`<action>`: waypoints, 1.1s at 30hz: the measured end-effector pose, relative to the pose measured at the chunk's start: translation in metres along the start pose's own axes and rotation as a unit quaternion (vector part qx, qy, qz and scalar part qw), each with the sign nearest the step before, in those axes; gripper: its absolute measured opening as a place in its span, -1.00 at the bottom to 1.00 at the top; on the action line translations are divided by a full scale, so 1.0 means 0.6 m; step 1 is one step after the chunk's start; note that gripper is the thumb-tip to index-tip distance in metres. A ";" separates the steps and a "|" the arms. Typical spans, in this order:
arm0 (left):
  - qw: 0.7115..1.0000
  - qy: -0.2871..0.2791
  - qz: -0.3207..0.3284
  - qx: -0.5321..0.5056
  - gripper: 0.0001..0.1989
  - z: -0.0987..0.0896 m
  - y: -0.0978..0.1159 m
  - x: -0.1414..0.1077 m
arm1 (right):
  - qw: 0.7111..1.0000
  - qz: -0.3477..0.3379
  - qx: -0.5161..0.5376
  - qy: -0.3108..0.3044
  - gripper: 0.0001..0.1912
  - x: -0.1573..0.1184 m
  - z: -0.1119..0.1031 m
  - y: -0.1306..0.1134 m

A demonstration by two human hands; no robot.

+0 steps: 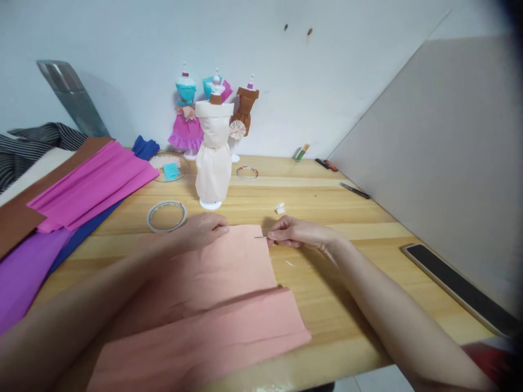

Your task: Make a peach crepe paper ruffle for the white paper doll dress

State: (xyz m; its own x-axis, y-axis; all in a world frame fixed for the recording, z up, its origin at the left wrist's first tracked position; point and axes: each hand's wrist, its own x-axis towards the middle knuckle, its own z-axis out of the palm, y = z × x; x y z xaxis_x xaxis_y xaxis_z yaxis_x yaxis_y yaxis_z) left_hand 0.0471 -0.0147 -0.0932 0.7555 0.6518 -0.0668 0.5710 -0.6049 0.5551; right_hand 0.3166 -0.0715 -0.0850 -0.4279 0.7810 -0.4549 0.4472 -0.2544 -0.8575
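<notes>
A wide sheet of peach crepe paper (241, 267) lies in front of me, with a fold across its near part. My left hand (204, 228) is closed, its curled fingers on the far edge of the paper. At the paper's right edge, my right hand (288, 233) pinches a thin pointed metal tool (260, 237). The tip reaches over the sheet, pointing left; the rest is hidden in my fingers. Small white scraps (280, 208) lie just beyond this hand. Behind the paper stands a small dress form (214, 158) in a cream paper dress.
More dressed forms (186, 117) stand by the wall. Stacked coloured crepe paper (96, 185) and a steel flask (73, 98) are at left. A tape roll (166, 216) lies near my left hand. A pointed black-handled tool (355, 190) and a long dark-topped object (453, 283) lie right.
</notes>
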 end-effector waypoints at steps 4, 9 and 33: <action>1.000 0.000 -0.003 0.001 -0.75 -0.001 0.002 0.001 | 1.000 0.013 0.004 0.003 -0.55 0.002 -0.003 0.003; 1.000 0.000 -0.010 0.000 -0.75 -0.001 0.005 0.000 | 1.000 0.025 0.017 0.008 -0.56 0.002 -0.003 0.003; 0.993 -0.063 -0.074 -0.063 -0.67 -0.032 0.048 0.021 | 1.000 0.022 0.009 0.011 -0.54 0.005 0.007 -0.003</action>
State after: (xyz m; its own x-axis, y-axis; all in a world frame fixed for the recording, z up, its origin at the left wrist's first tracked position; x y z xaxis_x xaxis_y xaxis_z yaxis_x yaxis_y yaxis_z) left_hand 0.0670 -0.0149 -0.0624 0.7055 0.6620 -0.2531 0.6392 -0.4401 0.6306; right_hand 0.3113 -0.0711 -0.0856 -0.3906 0.7813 -0.4869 0.4504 -0.2990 -0.8412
